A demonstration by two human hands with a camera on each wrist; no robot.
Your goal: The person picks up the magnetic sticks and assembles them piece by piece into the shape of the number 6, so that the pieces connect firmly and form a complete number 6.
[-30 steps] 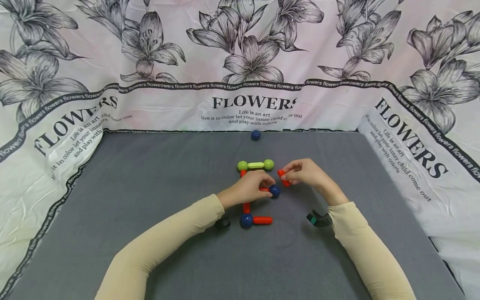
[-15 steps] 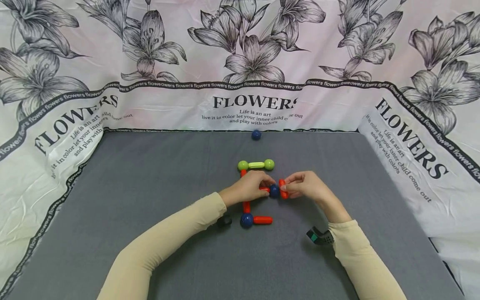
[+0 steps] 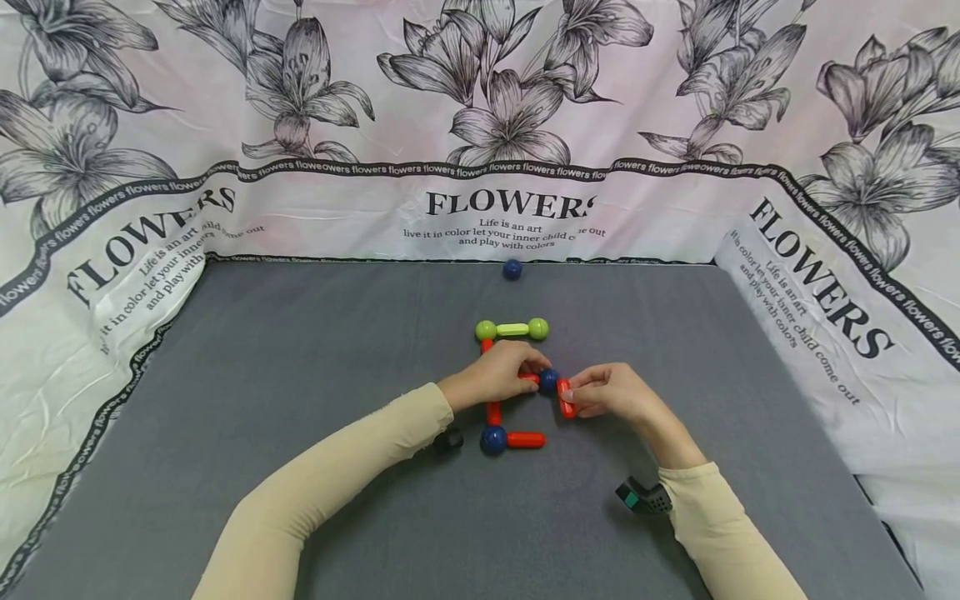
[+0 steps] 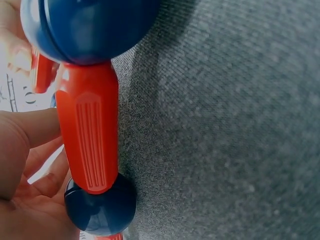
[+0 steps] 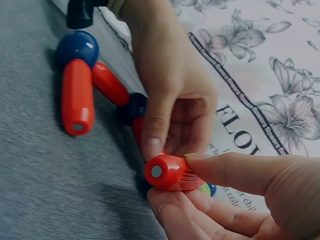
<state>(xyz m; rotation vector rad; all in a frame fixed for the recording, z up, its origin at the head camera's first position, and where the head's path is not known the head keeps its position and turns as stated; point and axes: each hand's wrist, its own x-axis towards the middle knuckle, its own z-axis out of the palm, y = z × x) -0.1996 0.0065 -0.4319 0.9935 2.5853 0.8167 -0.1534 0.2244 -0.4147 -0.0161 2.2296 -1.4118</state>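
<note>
My right hand (image 3: 611,392) pinches a red magnetic rod (image 3: 566,398) between thumb and fingers; a grey metal disc shows on its near end in the right wrist view. The rod's far end is right at a blue ball (image 3: 548,381). Opposite, my left hand (image 3: 495,372) pinches another red rod (image 3: 529,379) that runs to that ball. In the left wrist view a red upright rod (image 4: 90,135) joins a large blue ball (image 4: 95,30) to a smaller-looking blue ball (image 4: 100,207). A red rod (image 3: 525,439) extends right from the lower blue ball (image 3: 493,440).
At the top of the shape, a light green rod (image 3: 512,330) links two green balls. A loose blue ball (image 3: 512,269) lies at the table's back edge. A floral cloth (image 3: 322,212) hangs behind the grey table (image 3: 337,333). A black wrist device (image 3: 643,496) is on the right wrist.
My right hand has come toward me with its red rod, from beyond the blue ball to its right side, where the rod's end is at the ball. The left hand stays nearly still.
</note>
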